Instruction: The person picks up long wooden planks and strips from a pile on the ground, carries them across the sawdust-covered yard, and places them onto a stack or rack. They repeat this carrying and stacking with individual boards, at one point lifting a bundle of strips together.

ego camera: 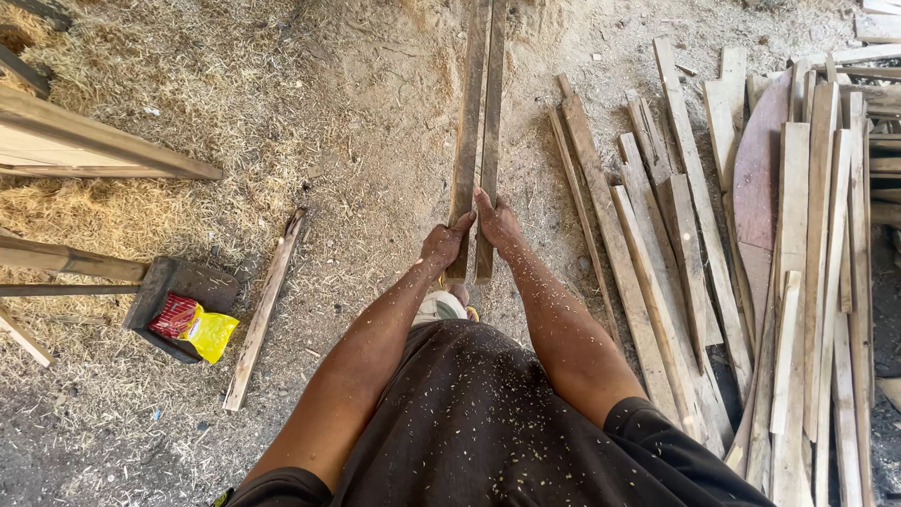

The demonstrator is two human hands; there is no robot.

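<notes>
Two long narrow wooden planks (pixel 479 103) run away from me, side by side, their near ends at my hands. My left hand (pixel 441 244) grips the near end of the left plank. My right hand (pixel 497 223) wraps the near end of the right plank. Both forearms and my dark shirt are dusted with sawdust. The planks' far ends leave the top of the view.
A spread pile of wooden slats (pixel 732 263) covers the ground at the right. A single loose stick (pixel 266 310) lies at the left. A dark tray (pixel 178 300) holds red and yellow packets (pixel 195 327). Wooden frame beams (pixel 94 141) and sawdust heaps lie at far left.
</notes>
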